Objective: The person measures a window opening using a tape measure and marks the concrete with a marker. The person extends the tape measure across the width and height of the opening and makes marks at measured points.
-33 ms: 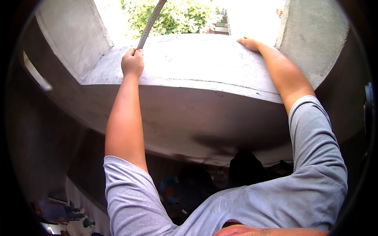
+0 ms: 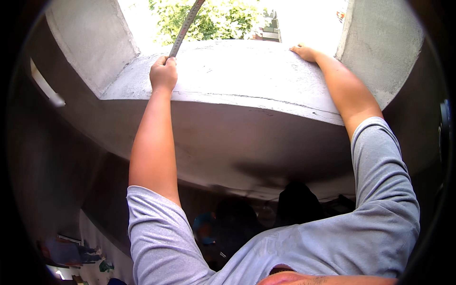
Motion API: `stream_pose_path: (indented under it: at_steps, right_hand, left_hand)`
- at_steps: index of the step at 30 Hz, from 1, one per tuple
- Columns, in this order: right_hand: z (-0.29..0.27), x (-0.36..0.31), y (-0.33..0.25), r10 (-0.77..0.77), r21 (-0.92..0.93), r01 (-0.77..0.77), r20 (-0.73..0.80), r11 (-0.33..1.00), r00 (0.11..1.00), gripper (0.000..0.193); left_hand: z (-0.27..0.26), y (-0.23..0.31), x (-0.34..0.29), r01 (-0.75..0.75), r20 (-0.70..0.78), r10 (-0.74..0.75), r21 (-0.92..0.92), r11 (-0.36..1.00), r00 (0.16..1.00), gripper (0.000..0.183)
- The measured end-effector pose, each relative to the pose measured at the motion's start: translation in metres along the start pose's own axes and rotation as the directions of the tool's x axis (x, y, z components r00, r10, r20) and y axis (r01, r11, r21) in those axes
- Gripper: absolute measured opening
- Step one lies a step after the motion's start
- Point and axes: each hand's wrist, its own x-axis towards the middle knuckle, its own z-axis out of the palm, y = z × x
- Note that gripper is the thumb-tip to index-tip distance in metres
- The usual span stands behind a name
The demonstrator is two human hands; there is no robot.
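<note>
My left hand (image 2: 164,74) is closed round the lower end of a long, narrow grey ruler (image 2: 185,29) with measuring marks. The ruler slants up and to the right, and its far end runs out of the picture at the top. This hand is over the left part of a pale, rough window sill (image 2: 228,71). Toward the right end of the sill, my right hand (image 2: 304,52) rests near the outer edge, fingers stretched out and holding nothing. Its forearm lies across the sill.
Thick plastered side walls frame the opening, one at the left (image 2: 90,45) and one at the right (image 2: 382,52). Beyond it stand leafy green branches (image 2: 209,21) in bright light. The wall (image 2: 256,137) below the sill is in shade; various things lie at lower left.
The whole view has shifted a little, so the sill and both arms appear slightly further right. Both hands keep their places on the sill, and the left still grips the ruler.
</note>
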Motion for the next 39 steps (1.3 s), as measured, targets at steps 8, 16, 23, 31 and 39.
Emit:
stream_pose_path:
  at_steps: [8,16,23,31,39]
  right_hand:
    - [-0.057,0.080,0.195,-0.291,-0.265,0.253,-0.115,0.930,0.950,0.060]
    - [-0.007,0.130,0.147,-0.360,-0.008,0.360,-0.032,0.933,0.932,0.066]
    - [-0.007,0.135,0.167,-0.302,0.096,0.315,-0.129,0.944,0.945,0.069]
    - [0.001,0.133,0.163,-0.257,0.071,0.266,-0.123,0.961,0.959,0.068]
    - [-0.013,0.103,0.134,-0.138,0.011,0.140,-0.127,0.990,0.982,0.068]
  left_hand:
    - [0.059,0.042,0.000,-0.204,-0.043,0.208,0.076,0.976,0.977,0.031]
    - [0.021,0.023,-0.011,0.003,-0.055,0.000,0.054,0.999,0.998,0.025]
    - [0.016,0.031,-0.017,0.055,-0.021,-0.055,-0.012,0.998,0.998,0.024]
    - [0.009,0.038,-0.022,0.099,-0.005,-0.100,-0.031,0.995,0.995,0.025]
    - [0.003,0.037,-0.021,0.055,-0.040,-0.055,0.002,0.998,0.998,0.026]
